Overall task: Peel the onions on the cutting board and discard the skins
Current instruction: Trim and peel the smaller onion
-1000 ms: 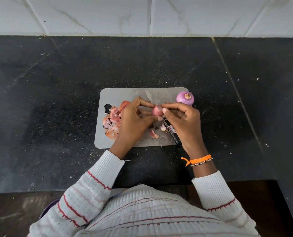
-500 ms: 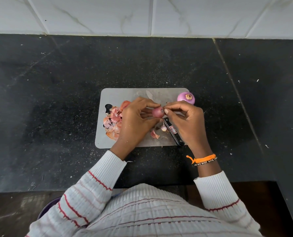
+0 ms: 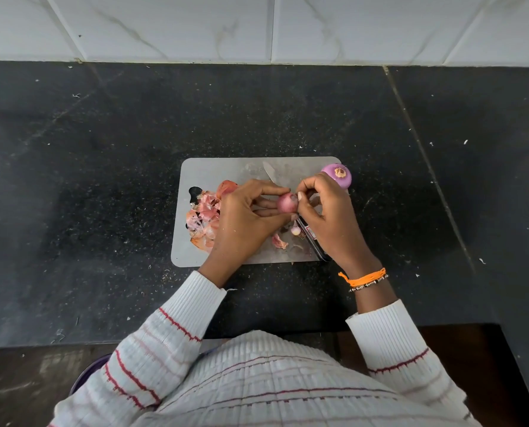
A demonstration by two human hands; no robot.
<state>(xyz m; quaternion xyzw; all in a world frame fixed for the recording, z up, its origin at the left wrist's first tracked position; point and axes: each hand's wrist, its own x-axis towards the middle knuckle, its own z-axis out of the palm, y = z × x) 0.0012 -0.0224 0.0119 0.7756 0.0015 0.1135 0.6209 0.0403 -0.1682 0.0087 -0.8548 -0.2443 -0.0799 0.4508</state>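
A small pink onion (image 3: pixel 287 202) is held just above the grey cutting board (image 3: pixel 213 171). My left hand (image 3: pixel 244 220) grips it with fingers curled round its left side. My right hand (image 3: pixel 328 217) pinches at the onion's right side with thumb and fingertips. A peeled purple onion (image 3: pixel 338 174) stands at the board's far right corner, just behind my right hand. A heap of pink onion skins (image 3: pixel 203 218) lies on the board's left part, partly hidden by my left hand. Loose skin scraps (image 3: pixel 279 241) lie under my hands.
A knife lies on the board, its blade tip (image 3: pixel 270 173) showing behind my hands and its dark handle (image 3: pixel 314 241) below my right hand. The board sits on a black stone counter (image 3: pixel 102 180) backed by a white tiled wall (image 3: pixel 257 26). A purple rim (image 3: pixel 86 374) shows under my left sleeve.
Both hands stay on the small onion. My right hand's fingers have shifted slightly on its right side; the onion has turned a little. The skins and the peeled onion have not moved.
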